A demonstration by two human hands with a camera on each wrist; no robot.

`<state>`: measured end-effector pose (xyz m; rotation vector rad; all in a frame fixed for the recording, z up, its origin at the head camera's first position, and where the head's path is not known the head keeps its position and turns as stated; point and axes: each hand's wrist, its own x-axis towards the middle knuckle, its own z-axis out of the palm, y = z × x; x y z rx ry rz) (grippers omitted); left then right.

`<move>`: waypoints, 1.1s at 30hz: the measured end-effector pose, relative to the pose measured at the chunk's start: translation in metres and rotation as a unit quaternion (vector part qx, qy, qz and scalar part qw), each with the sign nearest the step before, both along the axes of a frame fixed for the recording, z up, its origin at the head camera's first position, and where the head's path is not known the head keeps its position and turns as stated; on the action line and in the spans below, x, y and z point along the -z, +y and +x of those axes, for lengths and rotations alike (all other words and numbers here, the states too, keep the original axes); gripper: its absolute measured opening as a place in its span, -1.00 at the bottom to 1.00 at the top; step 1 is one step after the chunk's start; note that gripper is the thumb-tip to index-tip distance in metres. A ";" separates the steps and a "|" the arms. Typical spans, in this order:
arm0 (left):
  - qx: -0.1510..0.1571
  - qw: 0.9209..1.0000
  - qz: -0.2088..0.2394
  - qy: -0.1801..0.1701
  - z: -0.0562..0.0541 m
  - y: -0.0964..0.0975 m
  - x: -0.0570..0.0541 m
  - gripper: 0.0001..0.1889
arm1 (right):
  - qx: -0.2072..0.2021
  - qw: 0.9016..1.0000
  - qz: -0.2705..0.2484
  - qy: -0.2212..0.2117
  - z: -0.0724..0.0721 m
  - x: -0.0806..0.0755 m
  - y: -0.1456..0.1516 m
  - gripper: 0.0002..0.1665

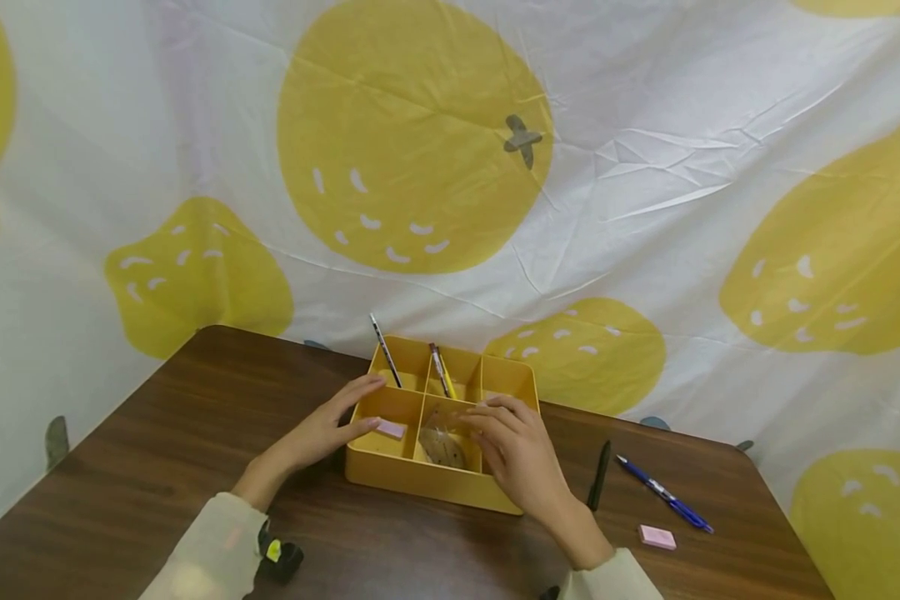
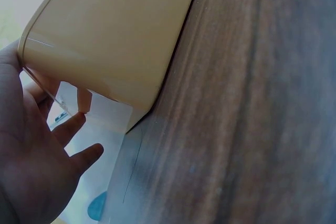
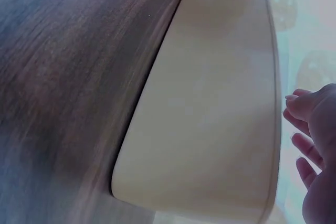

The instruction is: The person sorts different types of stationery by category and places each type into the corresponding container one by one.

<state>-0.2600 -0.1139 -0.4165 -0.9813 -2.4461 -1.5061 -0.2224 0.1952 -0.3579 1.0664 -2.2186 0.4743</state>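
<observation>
A yellow organizer box [image 1: 435, 490] with several compartments stands on the table. My left hand [image 1: 322, 429] lies at its left side, fingers spread along the rim and thumb over the front left compartment. Beneath that thumb is a pink eraser [image 1: 392, 428]. My right hand [image 1: 521, 450] hovers over the front right part, fingers loosely bent; nothing shows between them in the right wrist view. Close to its fingertips, a see-through item with a brownish part [image 1: 441, 447] sits in the front middle compartment; its kind is unclear. A pencil [image 1: 386, 352] leans in the back left compartment.
The back middle compartment contains a slim dark-and-white stick [image 1: 438, 367] and a yellow one [image 1: 447, 379]. Right of the box lie a dark pen [image 1: 600, 475], a blue pen [image 1: 663, 493] and another pink eraser [image 1: 657, 537]. Fruit-printed cloth [image 1: 607, 208] hangs behind the table.
</observation>
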 end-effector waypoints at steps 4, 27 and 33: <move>-0.002 1.000 0.001 -0.002 0.000 0.000 0.000 -0.40 | 0.001 1.000 -0.018 -0.001 0.006 -0.004 0.006 -0.60; -0.007 1.000 -0.004 -0.012 0.003 0.001 0.000 -0.38 | 0.107 0.993 -0.038 -0.031 0.020 0.014 0.103 -0.54; -0.005 1.000 -0.003 -0.012 0.003 0.001 -0.001 -0.38 | 0.153 0.987 -0.016 -0.051 0.022 0.027 0.128 -0.48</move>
